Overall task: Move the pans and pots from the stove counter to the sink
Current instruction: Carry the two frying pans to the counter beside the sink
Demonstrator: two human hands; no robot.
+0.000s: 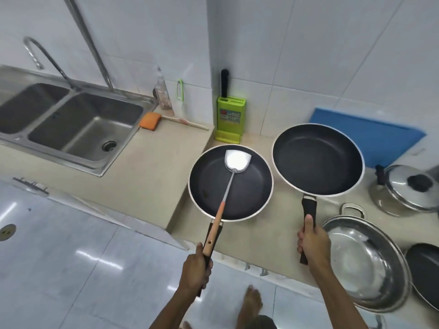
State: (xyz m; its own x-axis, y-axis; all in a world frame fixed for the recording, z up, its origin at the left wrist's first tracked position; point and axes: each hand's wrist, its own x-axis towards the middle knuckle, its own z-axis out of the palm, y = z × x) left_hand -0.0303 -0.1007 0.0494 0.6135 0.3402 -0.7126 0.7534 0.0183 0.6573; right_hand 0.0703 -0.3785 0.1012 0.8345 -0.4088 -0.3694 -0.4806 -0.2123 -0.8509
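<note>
From the head camera, my left grip (196, 269) was closed around the dark handle of the smaller frying pan (209, 186), held just left of the frame's centre. A metal spatula (234, 160) lay in that pan, its wooden handle resting out over the rim and pinned under my thumb. My right grip (313, 241) was wrapped tight on the handle of the larger frying pan (318, 160), right of centre, tilted above the counter (152, 176). At the right edge sat a lidded steel pot (408, 188), a steel basin (363, 264) and part of another dark pan (425, 274). The double sink (71, 124) was at the upper left, a green knife block (229, 117) against the wall behind.
</note>
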